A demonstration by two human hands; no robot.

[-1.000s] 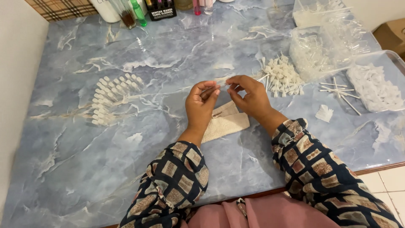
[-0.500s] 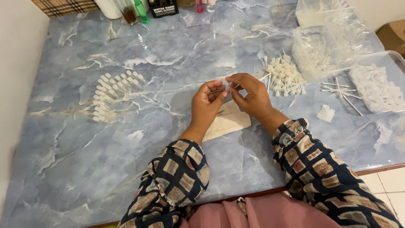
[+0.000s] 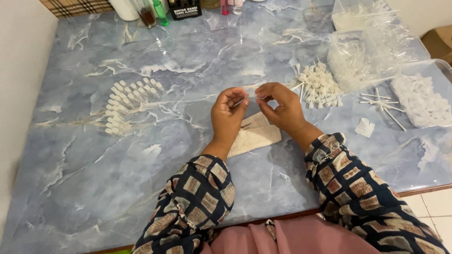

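While pinched lightly between both hands' fingers [image 3: 245, 99], could drop clear tube [image 3: 251, 95] onto bench [image 3: 188, 61].

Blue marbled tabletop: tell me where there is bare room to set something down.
The blue marbled tabletop is bare at the near left, bordered by the fanned white-capped pieces and the left hand. It is crowded right of the right hand: white stick pile, clear plastic trays.

small clear vial [image 3: 251, 95] | lying sideways | pinched between both hands' fingertips | above cloth
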